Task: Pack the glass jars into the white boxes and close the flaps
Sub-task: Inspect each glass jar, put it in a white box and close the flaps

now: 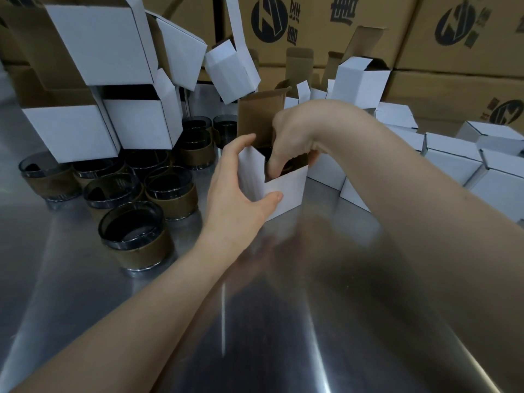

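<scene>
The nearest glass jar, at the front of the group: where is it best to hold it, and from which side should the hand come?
Probably from above, at the rim: the nearest glass jar stands upright with its mouth open, so its wall can be pinched. Other jars crowd it behind, and a top grip also fits into a white box.

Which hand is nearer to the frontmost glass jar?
Left. The left hand grips the open white box just right of the jar; the right hand reaches into that box, farther away.
</scene>
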### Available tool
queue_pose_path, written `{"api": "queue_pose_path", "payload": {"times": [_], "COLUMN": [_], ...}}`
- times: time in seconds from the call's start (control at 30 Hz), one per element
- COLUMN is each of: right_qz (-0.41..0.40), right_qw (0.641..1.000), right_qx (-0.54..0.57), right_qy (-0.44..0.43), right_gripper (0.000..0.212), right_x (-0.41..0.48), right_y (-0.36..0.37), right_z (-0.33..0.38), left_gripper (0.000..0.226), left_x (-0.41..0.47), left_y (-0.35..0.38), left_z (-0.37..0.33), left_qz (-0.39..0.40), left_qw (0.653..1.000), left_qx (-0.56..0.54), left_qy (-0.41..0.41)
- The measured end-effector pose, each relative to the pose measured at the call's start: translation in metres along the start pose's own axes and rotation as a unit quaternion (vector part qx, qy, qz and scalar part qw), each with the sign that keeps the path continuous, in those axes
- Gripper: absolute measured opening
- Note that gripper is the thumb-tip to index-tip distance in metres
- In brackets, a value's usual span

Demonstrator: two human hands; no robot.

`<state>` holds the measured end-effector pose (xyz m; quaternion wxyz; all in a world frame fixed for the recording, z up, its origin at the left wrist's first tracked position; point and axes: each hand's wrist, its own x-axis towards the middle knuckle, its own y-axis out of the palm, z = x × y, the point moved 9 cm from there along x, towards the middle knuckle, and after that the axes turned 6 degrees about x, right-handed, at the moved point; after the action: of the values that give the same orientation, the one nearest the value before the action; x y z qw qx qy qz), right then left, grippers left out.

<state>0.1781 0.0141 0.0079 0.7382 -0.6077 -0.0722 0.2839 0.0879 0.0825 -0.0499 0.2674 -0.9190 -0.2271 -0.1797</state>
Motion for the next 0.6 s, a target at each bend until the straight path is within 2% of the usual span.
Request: {"api": "queue_pose_path", "payload": {"times": [0.23,0.47,0.53,0.6], "right_qz": [0.03,0.027,0.022,-0.002], "right_qw": [0.999,0.999,1.0,0.997], "right_qx": [-0.03,-0.027,0.001,0.075], "right_qy": [-0.001,-0.004,-0.003,-0.012], "right_gripper": [0.04,0.036,0.039,0.053], "right_x": [0.003,0.003,-0.001,-0.008], "right_y": [0.002,0.004,0.004,0.0], "right_z": [0.003,0.004,0.001,-0.003], "left_gripper": [0.081,0.08,0.079,0.08], "left_x": [-0.001,0.0,0.0,0.0], "left_y": [0.0,0.001,0.001,0.0], "left_z": [0.0,0.001,0.003,0.006], "left_qz": [0.007,0.01,0.012,0.012], "left_qw": [1.0,1.0,1.0,0.999], "left_qx": [-0.005,-0.017,-0.02,-0.034], "left_qy": [-0.011,-0.016,-0.017,-0.025]}}
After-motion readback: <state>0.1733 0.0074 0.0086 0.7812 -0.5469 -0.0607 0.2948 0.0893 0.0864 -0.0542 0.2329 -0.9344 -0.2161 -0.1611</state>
